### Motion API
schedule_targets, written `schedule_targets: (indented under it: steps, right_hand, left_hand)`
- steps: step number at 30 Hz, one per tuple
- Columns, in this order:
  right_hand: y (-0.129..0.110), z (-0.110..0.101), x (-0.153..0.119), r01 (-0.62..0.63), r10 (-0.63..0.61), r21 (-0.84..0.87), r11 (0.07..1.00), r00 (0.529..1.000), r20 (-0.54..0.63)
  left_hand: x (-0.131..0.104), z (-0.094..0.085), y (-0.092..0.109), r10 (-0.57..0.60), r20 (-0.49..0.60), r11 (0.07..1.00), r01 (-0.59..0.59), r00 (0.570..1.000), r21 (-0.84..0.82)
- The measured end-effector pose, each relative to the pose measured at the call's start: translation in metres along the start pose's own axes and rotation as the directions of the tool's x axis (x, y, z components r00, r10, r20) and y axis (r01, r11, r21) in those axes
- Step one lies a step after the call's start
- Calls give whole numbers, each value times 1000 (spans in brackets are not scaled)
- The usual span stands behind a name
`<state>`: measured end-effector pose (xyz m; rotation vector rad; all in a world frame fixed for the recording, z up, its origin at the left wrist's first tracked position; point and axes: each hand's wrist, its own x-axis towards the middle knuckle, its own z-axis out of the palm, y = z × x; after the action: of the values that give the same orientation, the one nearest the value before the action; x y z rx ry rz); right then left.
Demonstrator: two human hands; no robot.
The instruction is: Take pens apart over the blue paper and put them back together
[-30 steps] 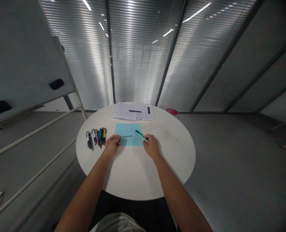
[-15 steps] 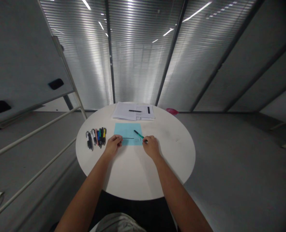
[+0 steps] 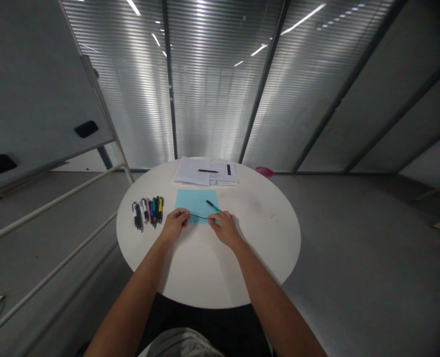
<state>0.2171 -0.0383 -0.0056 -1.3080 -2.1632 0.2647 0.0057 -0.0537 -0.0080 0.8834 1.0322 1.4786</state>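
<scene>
refill: thin dark rod over the near edge of the blue sheet, its left end pinched in the left hand.
green pen: barrel clamped in the right hand, tip pointing away.
risk: the rod may bend or miss the barrel if the hands misalign.
nearby: row of pens to the left, papers beyond, white table.
</scene>
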Motion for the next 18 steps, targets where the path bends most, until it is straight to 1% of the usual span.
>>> schedule_targets:
  steps: [7,11,14,18]
  right_hand:
    - [1,-1,2,-53,54,46,998,998,-24]
    - [4,-2,4,-117,123,70,991,988,-94]
    - [6,-2,6,-188,199,81,979,967,-158]
    - [4,-3,6,-251,248,11,968,948,-200]
  left_hand:
    - [3,-3,-3,-11,-24,997,9,1000,-79]
    - [5,-7,-5,-13,-46,990,6,999,-142]
    - [5,-6,-3,-16,-55,987,7,998,-159]
    - [2,-2,1,-31,-55,991,23,998,-133]
